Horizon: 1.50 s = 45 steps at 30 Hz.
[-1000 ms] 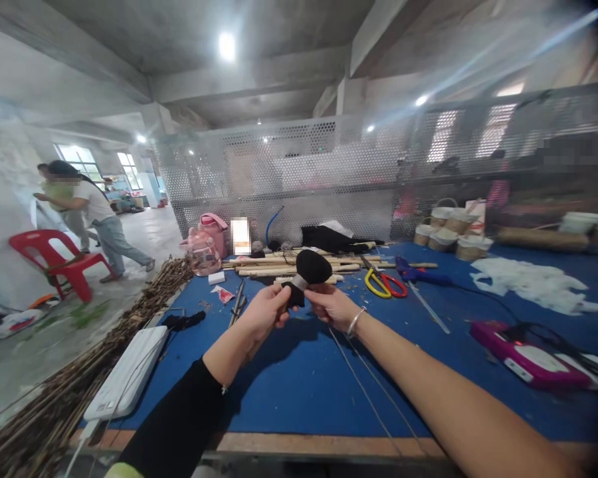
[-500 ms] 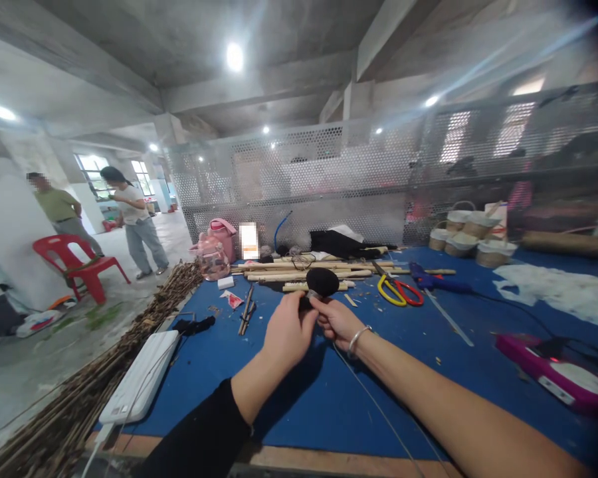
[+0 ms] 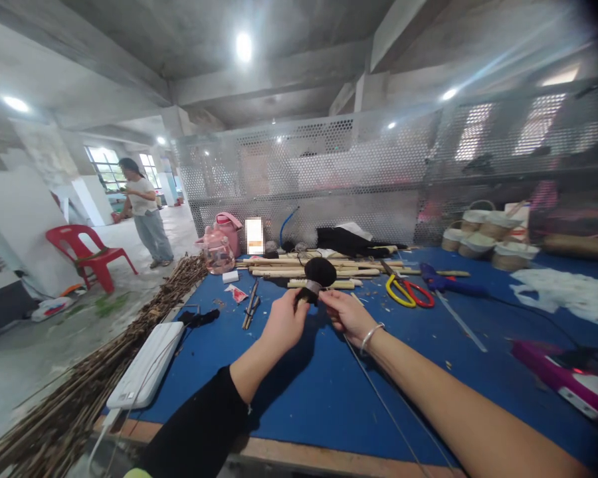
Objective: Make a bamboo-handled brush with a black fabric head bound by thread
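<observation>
My left hand [image 3: 283, 322] is closed on the lower part of a black fabric ball [image 3: 321, 271], which has a greyish band round its neck. The rounded top stands above my fingers. Just right of that neck, my right hand [image 3: 347, 315] is closed in a pinch, fingertips close to the band. A thin grey cord [image 3: 373, 383] runs from beneath this hand toward the table's front edge. What lies between the right fingertips is too small to make out clearly. Behind the ball lie pale wooden sticks [image 3: 274, 271].
Yellow-and-red-handled scissors [image 3: 408, 292] and a blue glue gun [image 3: 446, 282] lie to the right, with a magenta device [image 3: 553, 375] nearer. A white power bank [image 3: 147, 365] is at left, beside dry stalks [image 3: 74, 398]. A person [image 3: 147, 209] stands beyond a red chair [image 3: 92, 255].
My right hand has drawn slightly away from the left, exposing the grey band and more black fabric below it. The view has shifted a little left, and one background person is out of sight.
</observation>
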Each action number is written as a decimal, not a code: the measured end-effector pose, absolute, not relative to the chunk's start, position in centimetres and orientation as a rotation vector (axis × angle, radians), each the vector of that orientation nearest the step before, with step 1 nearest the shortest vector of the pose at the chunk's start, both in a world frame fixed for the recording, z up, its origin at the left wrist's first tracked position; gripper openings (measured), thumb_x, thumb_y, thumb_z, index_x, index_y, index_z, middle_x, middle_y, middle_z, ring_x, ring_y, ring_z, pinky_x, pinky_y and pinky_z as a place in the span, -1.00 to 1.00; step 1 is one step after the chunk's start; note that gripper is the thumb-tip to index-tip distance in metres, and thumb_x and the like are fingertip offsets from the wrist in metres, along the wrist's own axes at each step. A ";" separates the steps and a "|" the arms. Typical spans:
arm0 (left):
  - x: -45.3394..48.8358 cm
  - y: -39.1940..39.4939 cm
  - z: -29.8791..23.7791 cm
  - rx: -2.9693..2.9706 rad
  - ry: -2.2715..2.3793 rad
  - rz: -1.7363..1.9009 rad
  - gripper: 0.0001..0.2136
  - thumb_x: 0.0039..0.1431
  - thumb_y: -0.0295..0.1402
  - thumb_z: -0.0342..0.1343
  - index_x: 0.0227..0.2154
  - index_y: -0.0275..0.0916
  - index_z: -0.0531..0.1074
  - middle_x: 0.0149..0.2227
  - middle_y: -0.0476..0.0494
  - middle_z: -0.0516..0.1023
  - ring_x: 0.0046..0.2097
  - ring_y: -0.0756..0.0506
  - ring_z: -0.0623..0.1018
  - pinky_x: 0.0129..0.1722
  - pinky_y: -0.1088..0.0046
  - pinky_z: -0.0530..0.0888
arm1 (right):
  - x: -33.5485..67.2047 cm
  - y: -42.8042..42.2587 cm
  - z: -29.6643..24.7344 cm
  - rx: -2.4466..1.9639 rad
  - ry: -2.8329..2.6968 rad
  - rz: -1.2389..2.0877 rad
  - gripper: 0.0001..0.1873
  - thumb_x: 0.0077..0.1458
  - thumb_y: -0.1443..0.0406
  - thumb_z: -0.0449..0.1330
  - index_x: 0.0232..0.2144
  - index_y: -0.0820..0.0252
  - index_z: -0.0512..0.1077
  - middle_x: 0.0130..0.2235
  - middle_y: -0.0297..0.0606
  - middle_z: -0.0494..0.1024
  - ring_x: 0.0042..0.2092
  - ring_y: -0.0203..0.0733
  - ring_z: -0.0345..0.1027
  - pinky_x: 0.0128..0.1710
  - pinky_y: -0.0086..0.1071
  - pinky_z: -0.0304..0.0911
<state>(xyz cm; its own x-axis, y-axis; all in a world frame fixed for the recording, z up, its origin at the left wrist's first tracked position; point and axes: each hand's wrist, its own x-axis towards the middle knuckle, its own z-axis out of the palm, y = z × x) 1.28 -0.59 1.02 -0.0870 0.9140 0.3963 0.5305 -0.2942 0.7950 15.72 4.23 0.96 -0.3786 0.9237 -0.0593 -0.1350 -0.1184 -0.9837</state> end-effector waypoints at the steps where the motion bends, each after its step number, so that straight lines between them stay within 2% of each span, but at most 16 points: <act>1: 1.2 -0.4 1.1 1.751 1.547 1.351 -0.76 0.08 -0.41 0.03 -0.16 -0.29 0.40 -0.30 -0.18 0.55 -0.32 -0.07 0.49 -0.30 0.43 0.37 | 15.8 4.3 1.0 -0.942 -1.328 1.589 -0.54 -0.32 0.01 0.33 -0.53 0.19 0.24 -0.74 -0.61 0.02 -0.71 -0.52 -0.25 -0.74 -0.55 -0.39; 5: 1.2 -0.1 1.4 1.404 1.334 1.295 -0.73 0.07 -0.31 0.05 -0.17 -0.30 0.33 -0.40 -0.07 0.50 -0.62 0.10 0.30 -0.62 0.58 0.22 | 15.9 4.6 1.0 -0.913 -1.351 1.516 -0.57 -0.32 0.04 0.33 -0.57 0.22 0.30 -0.75 -0.57 0.06 -0.72 -0.51 -0.22 -0.74 -0.51 -0.36; 9: 1.8 -0.6 2.0 1.148 1.020 1.224 -0.65 -0.02 -0.17 0.15 -0.24 -0.28 0.28 -0.35 -0.09 0.47 -0.65 0.16 0.22 -0.72 0.65 0.10 | 16.4 5.1 1.3 -0.883 -1.330 1.552 -0.55 -0.36 0.04 0.36 -0.57 0.22 0.27 -0.76 -0.59 0.04 -0.72 -0.52 -0.23 -0.75 -0.52 -0.35; 12: 2.0 -0.9 2.3 1.123 0.935 1.217 -0.62 -0.07 -0.13 0.20 -0.30 -0.29 0.28 -0.38 -0.10 0.46 -0.63 0.17 0.24 -0.72 0.66 0.11 | 16.8 5.3 1.5 -0.839 -1.316 1.646 -0.52 -0.35 0.05 0.37 -0.52 0.19 0.23 -0.76 -0.63 0.00 -0.72 -0.52 -0.28 -0.75 -0.55 -0.37; 17: 2.3 -1.2 2.2 1.146 0.875 1.238 -0.61 -0.08 -0.12 0.20 -0.30 -0.30 0.29 -0.38 -0.10 0.46 -0.63 0.16 0.27 -0.72 0.65 0.15 | 17.6 5.3 1.7 -0.709 -1.301 1.900 -0.50 -0.31 0.09 0.39 -0.36 0.18 0.29 -0.74 -0.66 -0.02 -0.69 -0.52 -0.35 -0.73 -0.57 -0.43; 22: 2.1 -1.0 1.7 1.068 0.803 1.086 -0.66 -0.06 -0.15 0.18 -0.34 -0.33 0.32 -0.42 -0.16 0.51 -0.65 0.11 0.32 -0.69 0.60 0.18 | 17.5 4.8 1.4 -0.668 -1.264 1.947 -0.52 -0.33 0.10 0.40 -0.38 0.24 0.35 -0.75 -0.61 0.02 -0.70 -0.53 -0.26 -0.72 -0.55 -0.42; 25: 2.2 -1.0 1.6 1.079 1.021 1.020 -0.70 0.05 -0.17 0.05 -0.28 -0.33 0.33 -0.37 -0.22 0.53 -0.55 0.01 0.45 -0.60 0.54 0.30 | 16.8 4.8 0.8 -0.718 -1.245 1.864 -0.54 -0.32 0.08 0.39 -0.51 0.24 0.29 -0.76 -0.61 0.01 -0.71 -0.54 -0.29 -0.73 -0.53 -0.42; 27: 2.6 -1.2 1.7 1.173 1.286 1.126 -0.71 0.12 -0.22 -0.02 -0.18 -0.31 0.31 -0.31 -0.22 0.53 -0.47 -0.02 0.49 -0.53 0.50 0.35 | 16.3 5.0 0.3 -0.777 -1.221 1.854 -0.50 -0.34 0.06 0.39 -0.57 0.21 0.20 -0.77 -0.65 -0.05 -0.71 -0.56 -0.35 -0.73 -0.55 -0.44; 30: 3.5 -1.6 1.7 1.496 1.499 1.318 -0.61 0.09 -0.30 0.03 -0.01 -0.25 0.24 -0.17 -0.23 0.51 -0.32 -0.06 0.50 -0.34 0.43 0.39 | 15.9 5.2 -0.2 -0.826 -1.188 1.875 -0.45 -0.37 0.03 0.39 -0.58 0.17 0.13 -0.77 -0.67 -0.07 -0.71 -0.56 -0.37 -0.73 -0.57 -0.46; 33: 3.8 -1.4 1.3 1.813 1.510 1.312 -0.62 0.01 -0.40 0.09 -0.05 -0.25 0.31 -0.11 -0.24 0.48 -0.20 -0.11 0.49 -0.18 0.37 0.37 | 15.9 5.2 -0.4 -0.824 -1.204 1.868 -0.47 -0.35 0.02 0.37 -0.56 0.17 0.14 -0.77 -0.68 -0.06 -0.70 -0.55 -0.36 -0.73 -0.57 -0.45; 38: 2.4 -0.4 0.2 1.764 1.488 1.320 -0.76 0.07 -0.38 0.04 -0.18 -0.30 0.36 -0.29 -0.16 0.53 -0.48 0.01 0.41 -0.43 0.48 0.35 | 16.1 5.1 -0.4 -0.893 -1.440 1.748 -0.51 -0.17 -0.07 0.23 -0.62 0.17 0.16 -0.76 -0.61 -0.03 -0.72 -0.52 -0.33 -0.74 -0.52 -0.38; 41: 1.5 -0.2 0.1 1.590 1.442 1.369 -0.76 0.05 -0.34 0.08 -0.21 -0.30 0.35 -0.34 -0.11 0.51 -0.53 0.05 0.37 -0.53 0.55 0.31 | 16.1 5.1 -0.3 -0.944 -1.491 1.595 -0.57 -0.11 -0.04 0.19 -0.61 0.17 0.22 -0.75 -0.57 0.02 -0.73 -0.48 -0.24 -0.74 -0.49 -0.32; 45: 1.1 0.2 0.3 1.414 1.372 1.369 -0.74 0.01 -0.35 0.10 -0.21 -0.29 0.32 -0.44 0.00 0.45 -0.61 0.11 0.29 -0.62 0.59 0.25 | 15.9 4.9 -0.1 -0.953 -1.423 1.402 -0.61 -0.14 0.05 0.20 -0.68 0.17 0.18 -0.73 -0.54 0.05 -0.69 -0.47 -0.19 -0.69 -0.47 -0.29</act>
<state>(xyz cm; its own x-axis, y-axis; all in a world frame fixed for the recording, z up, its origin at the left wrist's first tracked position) 1.10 0.15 0.29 -0.1332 0.9712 0.1977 0.1997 -0.1691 0.9652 15.92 4.90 -0.07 -0.3027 0.9498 0.0784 -0.0646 0.0616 -0.9960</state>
